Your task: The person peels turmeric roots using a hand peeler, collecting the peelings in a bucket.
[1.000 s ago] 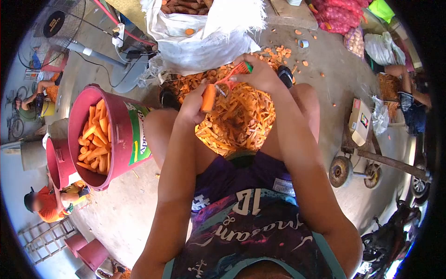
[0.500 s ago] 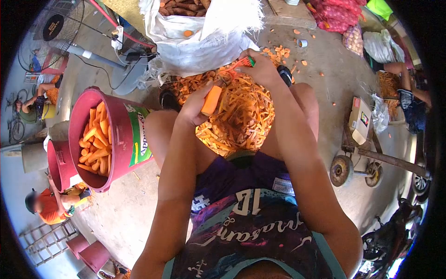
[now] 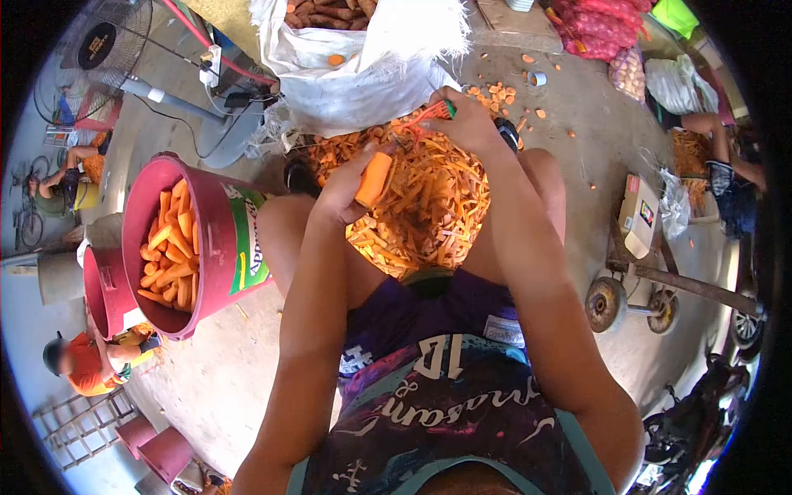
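My left hand [image 3: 346, 186] is wrapped round a carrot [image 3: 376, 177], whose peeled orange side faces up. In my right hand [image 3: 466, 122] is a red and green peeler [image 3: 429, 113], its head close to the far end of the carrot. Below both hands a heap of carrot peelings [image 3: 429, 214] lies between my knees. Past the hands stands a white sack [image 3: 355, 95] with unpeeled carrots [image 3: 330, 15] in its mouth. To my left, a big red tub [image 3: 210, 247] holds peeled carrots [image 3: 172, 247].
A fan [image 3: 95, 49] stands at the back left. Carrot bits [image 3: 495, 97] are scattered on the floor to the right, near red net sacks [image 3: 590, 29]. A wheeled cart [image 3: 635, 285] is at the right. People sit at the left [image 3: 82, 363] and far right [image 3: 730, 181].
The carrot has turned slightly in my left hand and shows a broader orange side. My right hand with the peeler has shifted only a little.
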The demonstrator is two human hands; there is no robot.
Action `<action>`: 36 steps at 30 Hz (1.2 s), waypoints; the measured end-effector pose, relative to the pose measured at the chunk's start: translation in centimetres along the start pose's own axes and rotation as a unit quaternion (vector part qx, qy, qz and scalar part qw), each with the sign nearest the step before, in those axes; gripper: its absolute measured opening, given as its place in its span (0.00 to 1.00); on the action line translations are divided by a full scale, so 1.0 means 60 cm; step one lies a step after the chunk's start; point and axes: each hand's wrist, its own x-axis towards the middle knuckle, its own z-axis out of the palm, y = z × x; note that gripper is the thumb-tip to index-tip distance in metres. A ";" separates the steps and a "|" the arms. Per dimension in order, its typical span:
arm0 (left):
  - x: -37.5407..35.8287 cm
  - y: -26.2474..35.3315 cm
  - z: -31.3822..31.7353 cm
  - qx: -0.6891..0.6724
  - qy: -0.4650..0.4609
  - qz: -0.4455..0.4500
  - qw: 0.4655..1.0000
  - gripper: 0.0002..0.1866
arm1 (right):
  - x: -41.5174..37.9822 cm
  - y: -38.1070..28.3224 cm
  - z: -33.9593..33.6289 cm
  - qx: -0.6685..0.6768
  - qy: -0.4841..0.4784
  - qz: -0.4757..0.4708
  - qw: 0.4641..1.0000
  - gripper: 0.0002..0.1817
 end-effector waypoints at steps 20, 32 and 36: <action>0.070 0.012 -0.016 -0.190 0.174 0.166 0.952 0.26 | -0.042 -0.086 0.112 -0.129 -0.010 -0.121 0.984 0.17; 0.080 0.021 0.020 -0.185 0.193 0.160 0.950 0.17 | -0.029 -0.123 0.122 -0.177 -0.011 -0.059 0.982 0.19; 0.082 0.033 0.011 -0.121 0.211 0.117 0.963 0.13 | 0.037 -0.063 0.132 -0.172 -0.074 0.069 0.980 0.19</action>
